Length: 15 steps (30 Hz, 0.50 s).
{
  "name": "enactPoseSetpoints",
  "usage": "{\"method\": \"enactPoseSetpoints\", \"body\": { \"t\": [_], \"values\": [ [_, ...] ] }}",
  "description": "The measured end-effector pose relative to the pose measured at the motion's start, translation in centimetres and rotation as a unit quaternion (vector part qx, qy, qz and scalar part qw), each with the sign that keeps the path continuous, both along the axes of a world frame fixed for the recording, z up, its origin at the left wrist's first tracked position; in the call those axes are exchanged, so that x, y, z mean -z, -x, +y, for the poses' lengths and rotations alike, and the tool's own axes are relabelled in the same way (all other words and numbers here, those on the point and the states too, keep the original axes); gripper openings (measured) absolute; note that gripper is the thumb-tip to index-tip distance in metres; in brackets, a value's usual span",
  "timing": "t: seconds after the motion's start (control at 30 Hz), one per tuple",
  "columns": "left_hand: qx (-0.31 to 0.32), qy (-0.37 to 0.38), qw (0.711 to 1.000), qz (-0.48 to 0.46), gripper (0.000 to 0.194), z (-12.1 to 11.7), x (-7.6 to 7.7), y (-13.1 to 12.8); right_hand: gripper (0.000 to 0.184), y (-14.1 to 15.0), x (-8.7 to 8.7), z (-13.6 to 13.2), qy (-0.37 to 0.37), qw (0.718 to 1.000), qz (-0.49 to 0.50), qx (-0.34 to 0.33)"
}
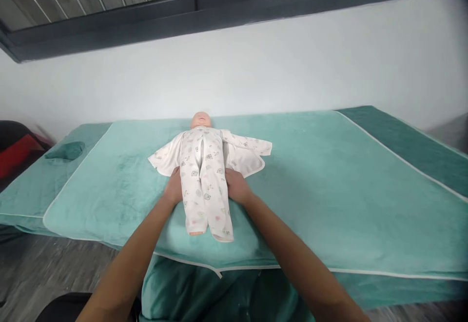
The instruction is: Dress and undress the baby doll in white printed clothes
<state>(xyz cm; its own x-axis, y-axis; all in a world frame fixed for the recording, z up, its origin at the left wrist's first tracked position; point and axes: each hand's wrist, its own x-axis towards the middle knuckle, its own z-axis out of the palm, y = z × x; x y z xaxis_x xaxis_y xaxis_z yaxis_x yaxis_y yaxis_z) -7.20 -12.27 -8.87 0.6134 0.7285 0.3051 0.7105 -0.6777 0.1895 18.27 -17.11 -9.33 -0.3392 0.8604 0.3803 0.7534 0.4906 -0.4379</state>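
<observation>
A baby doll (201,119) lies on its back on the bed, its head towards the wall. White printed trousers (208,185) cover its legs, and a small bit of one foot shows at the left cuff. Under and beside the trousers, a white printed top (246,146) spreads out with its sleeves to both sides. My left hand (174,185) grips the left side of the trousers at thigh height. On the opposite side, my right hand (236,185) holds the right edge. The fingertips of both hands are hidden behind the cloth and the doll.
The bed has a green plush cover (329,190) with white piping, and a face hole (66,151) at its left end. Behind it rises a white wall (256,73) below a dark window frame (190,0). A red and black object (18,153) stands at far left.
</observation>
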Motion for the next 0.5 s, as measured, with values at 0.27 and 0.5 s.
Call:
{"method": "enactPoseSetpoints", "body": {
  "t": [0.27, 0.5],
  "values": [
    [-0.114, -0.018, 0.989, -0.097, 0.023, -0.1, 0.5, 0.3, 0.016, 0.8, 0.3, 0.0, -0.055, 0.995, -0.079, 0.027],
    [-0.141, -0.054, 0.981, -0.123, 0.018, -0.7, 0.3, 1.1, 0.021, 0.6, 0.8, -0.4, -0.083, 0.994, -0.071, 0.016]
  ]
}}
